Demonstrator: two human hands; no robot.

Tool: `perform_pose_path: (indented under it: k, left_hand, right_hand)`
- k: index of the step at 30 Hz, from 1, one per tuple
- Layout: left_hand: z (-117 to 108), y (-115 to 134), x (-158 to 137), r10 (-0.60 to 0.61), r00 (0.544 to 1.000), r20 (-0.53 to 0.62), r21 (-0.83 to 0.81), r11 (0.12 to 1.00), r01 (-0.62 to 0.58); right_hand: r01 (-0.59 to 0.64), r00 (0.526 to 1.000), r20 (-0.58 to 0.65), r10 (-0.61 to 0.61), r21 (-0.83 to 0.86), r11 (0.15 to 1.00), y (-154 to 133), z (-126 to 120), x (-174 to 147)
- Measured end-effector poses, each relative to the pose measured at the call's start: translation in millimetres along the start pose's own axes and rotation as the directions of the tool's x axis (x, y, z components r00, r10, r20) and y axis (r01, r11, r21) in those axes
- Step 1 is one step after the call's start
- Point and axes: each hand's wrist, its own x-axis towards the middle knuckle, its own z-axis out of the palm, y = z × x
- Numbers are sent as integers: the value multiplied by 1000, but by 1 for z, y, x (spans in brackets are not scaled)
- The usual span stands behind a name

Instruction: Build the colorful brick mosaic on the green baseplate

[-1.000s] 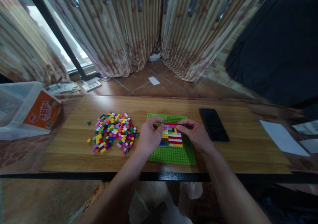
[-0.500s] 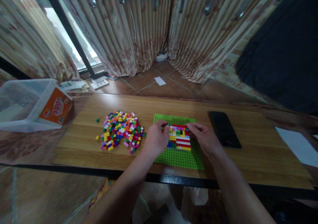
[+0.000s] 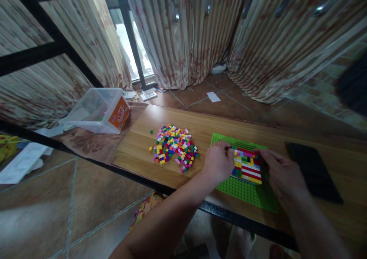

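Observation:
A green studded baseplate [image 3: 243, 192] lies on the wooden table [image 3: 137, 152] and carries a patch of red, white, yellow and blue bricks [image 3: 247, 166]. My left hand [image 3: 218, 163] rests at the patch's left edge, thumb and forefinger pinched on a small green brick [image 3: 228, 149]. At the right edge of the patch, my right hand [image 3: 282, 173] touches the bricks with its fingertips and holds nothing that I can see. A heap of loose coloured bricks [image 3: 174, 147] lies to the left of the plate, with one stray green brick [image 3: 150, 131] beyond it.
A black phone [image 3: 314, 171] lies on the table right of the baseplate. A clear plastic box with an orange label [image 3: 100, 110] stands off the table's left end. Curtains hang behind, papers lie on the tiled floor, and the table's front edge is near my arms.
The view has swung left and down, so the table now sits to the right. Both hands stay at the brick patch, the left still pinching by its upper left corner.

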Motion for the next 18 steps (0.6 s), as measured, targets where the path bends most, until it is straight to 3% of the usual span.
perform_pose_path:
  k: [4,8,13,18]
  left_hand:
    - [-17,-5,-7,69,997,17,73,995,-70]
    - [-45,-16,-12,124,992,29,326,937,-126]
    - [-67,-29,-16,101,989,104,604,784,-144]
    - [-70,-38,-15,59,987,147,692,707,-145]
  right_hand:
    - [55,996,-66,-61,-88,995,-4,-4,3]
    - [153,973,-157,-170,-113,982,-18,-1,-4]
    - [214,962,-153,-225,-87,973,-29,3,-13]
    - [204,970,-108,-219,-133,970,-28,2,-16]
